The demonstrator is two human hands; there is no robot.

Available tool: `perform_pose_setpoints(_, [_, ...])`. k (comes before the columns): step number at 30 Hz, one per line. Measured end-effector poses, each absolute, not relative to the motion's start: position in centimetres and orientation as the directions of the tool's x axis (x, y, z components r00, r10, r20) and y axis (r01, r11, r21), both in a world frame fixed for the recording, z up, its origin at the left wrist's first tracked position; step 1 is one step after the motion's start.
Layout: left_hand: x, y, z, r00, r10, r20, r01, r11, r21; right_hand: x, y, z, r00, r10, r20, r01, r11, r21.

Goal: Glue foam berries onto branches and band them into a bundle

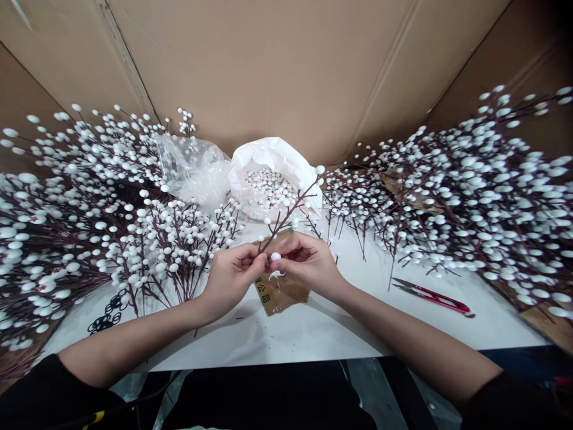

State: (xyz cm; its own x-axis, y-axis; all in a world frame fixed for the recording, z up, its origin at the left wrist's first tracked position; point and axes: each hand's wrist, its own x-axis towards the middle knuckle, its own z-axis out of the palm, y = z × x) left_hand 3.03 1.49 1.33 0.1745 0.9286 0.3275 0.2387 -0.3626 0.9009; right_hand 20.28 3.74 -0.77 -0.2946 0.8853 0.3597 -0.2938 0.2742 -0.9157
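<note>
My left hand (235, 278) is closed around the lower part of a brown artificial berry branch (284, 221), which slants up to the right with a few white berries on its twigs. Close beside it, my right hand (311, 263) pinches a single white berry (276, 257) against the branch near the left fingertips. Whether the berry sits on a twig end is hidden by the fingers. Below both hands lies a piece of brown cardboard (286, 292) with green lettering and a white smear on it.
Behind the hands stands a white bag (308, 161) of loose berries, next to a clear plastic bag (192, 170). Berry branches crowd the left (161, 239) and right (474, 197). Red-handled thread snips (439, 298) lie at right, black rings (105, 319) at left. Cardboard walls (268, 71) enclose the white table (215, 352).
</note>
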Motion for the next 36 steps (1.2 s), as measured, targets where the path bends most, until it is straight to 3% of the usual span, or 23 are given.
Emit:
perform_pose_setpoints(26, [2.8,1.47,0.77,0.193,0.909,0.369,0.312,-0.413,0.856,19.95,3.52,-0.57,-0.248,0.921,0.302,-0.243,0.243,-0.939])
perform_pose_setpoints(36, [2.71,1.28,0.87,0.235,0.889,0.392,0.341,-0.454,0.823,20.0,3.57,-0.69,-0.254,0.905,0.341,-0.259,0.276,-0.926])
